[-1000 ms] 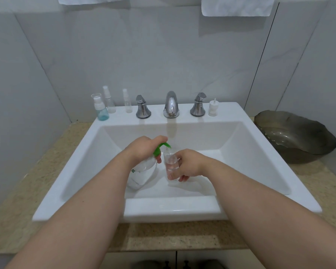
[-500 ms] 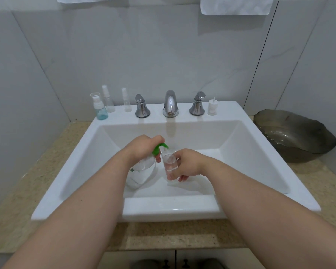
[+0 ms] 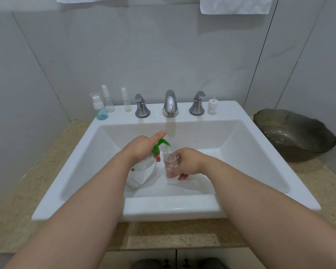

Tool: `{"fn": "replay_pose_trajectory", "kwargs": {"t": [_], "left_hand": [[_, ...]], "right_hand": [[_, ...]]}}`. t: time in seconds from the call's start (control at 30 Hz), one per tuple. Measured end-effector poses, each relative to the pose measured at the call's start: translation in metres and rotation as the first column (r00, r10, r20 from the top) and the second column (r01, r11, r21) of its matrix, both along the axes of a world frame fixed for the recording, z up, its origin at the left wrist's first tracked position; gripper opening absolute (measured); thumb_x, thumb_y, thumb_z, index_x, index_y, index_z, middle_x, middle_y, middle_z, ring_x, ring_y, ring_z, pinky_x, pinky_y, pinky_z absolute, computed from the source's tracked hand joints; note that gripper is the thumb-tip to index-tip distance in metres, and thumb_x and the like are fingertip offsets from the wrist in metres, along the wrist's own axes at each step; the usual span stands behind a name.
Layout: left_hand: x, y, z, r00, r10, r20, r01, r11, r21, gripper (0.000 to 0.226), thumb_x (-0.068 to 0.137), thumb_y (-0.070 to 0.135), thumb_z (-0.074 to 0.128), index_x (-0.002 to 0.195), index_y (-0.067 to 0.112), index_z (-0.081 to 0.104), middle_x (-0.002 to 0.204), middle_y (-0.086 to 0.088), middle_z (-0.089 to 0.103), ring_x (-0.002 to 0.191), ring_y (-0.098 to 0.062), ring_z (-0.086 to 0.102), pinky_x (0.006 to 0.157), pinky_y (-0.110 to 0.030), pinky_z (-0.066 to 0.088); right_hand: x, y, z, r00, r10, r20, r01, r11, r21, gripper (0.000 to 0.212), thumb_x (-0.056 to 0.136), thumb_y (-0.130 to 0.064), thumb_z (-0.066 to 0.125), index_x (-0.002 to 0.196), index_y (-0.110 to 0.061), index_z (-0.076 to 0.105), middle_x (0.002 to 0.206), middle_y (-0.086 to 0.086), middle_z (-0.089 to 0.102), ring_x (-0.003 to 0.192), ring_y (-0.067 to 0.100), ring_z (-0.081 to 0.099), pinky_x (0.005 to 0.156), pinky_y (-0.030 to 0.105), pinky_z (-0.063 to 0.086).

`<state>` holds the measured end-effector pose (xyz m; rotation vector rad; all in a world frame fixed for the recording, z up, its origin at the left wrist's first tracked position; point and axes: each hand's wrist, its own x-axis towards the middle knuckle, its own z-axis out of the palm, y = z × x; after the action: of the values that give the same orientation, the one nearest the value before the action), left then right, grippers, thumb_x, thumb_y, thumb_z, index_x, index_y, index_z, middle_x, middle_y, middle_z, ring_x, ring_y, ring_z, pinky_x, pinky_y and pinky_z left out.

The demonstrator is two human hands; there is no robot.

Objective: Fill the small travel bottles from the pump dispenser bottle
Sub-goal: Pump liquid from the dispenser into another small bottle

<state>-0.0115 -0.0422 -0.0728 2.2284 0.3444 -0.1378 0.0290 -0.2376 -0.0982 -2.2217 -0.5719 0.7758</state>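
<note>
Soft even overhead light, glare on chrome faucet (image 3: 170, 103), faint shadows in sink (image 3: 260, 144), wide-angle edge warp, sharp focus

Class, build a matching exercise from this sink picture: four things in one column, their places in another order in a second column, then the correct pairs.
Things
1. pump dispenser bottle
2. small clear bottle
3. blue-tinted bottle
4. dark bowl

Places
A. on the counter, right of the sink
B. in the right hand
C. back-left sink ledge
D. under the left hand, in the basin

Pairs: 1-D, 2-B, 3-C, 4-A
</note>
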Motion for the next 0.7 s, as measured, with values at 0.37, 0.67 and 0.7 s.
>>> {"fn": "replay_pose_trajectory", "kwargs": {"t": [0.37, 0.67, 0.7], "left_hand": [[-0.0009, -0.0037, 0.0051, 1.000, -0.009, -0.028, 0.008, 1.000, -0.018, 0.069, 0.089, 0.069, 0.045, 0.055, 0.015, 0.072, 0.082, -0.006, 0.079, 0.064, -0.020, 0.049, 0.076, -0.037, 0.044], [-0.0026, -0.0053, 0.0078, 0.999, -0.017, -0.032, 0.017, 1.000, -0.012, 0.064, 0.090, 0.061, 0.045, 0.056, 0.013, 0.071, 0.082, -0.010, 0.078, 0.064, -0.021, 0.045, 0.070, -0.036, 0.041], [-0.0026, -0.0053, 0.0080, 0.999, -0.019, -0.033, 0.019, 1.000, -0.006, 0.063, 0.090, 0.060, 0.045, 0.057, 0.013, 0.071, 0.082, -0.010, 0.078, 0.065, -0.022, 0.045, 0.070, -0.037, 0.041]], "right_hand": [[0.0011, -0.0001, -0.0007, 1.000, -0.006, -0.004, 0.005, 1.000, -0.006, 0.054, 0.074, -0.021, 0.092, 0.120, -0.014, 0.065, 0.113, 0.006, 0.070, 0.073, 0.022, 0.076, 0.084, 0.043, 0.063], [-0.0012, 0.0000, 0.0017, 1.000, 0.005, -0.011, -0.005, 1.000, -0.002, 0.044, 0.074, -0.019, 0.091, 0.112, -0.016, 0.068, 0.110, 0.006, 0.072, 0.074, 0.022, 0.075, 0.084, 0.043, 0.064], [-0.0020, -0.0002, 0.0024, 1.000, 0.007, -0.011, -0.007, 1.000, -0.002, 0.044, 0.075, -0.018, 0.091, 0.112, -0.016, 0.068, 0.110, 0.006, 0.072, 0.072, 0.022, 0.075, 0.083, 0.042, 0.064]]}}
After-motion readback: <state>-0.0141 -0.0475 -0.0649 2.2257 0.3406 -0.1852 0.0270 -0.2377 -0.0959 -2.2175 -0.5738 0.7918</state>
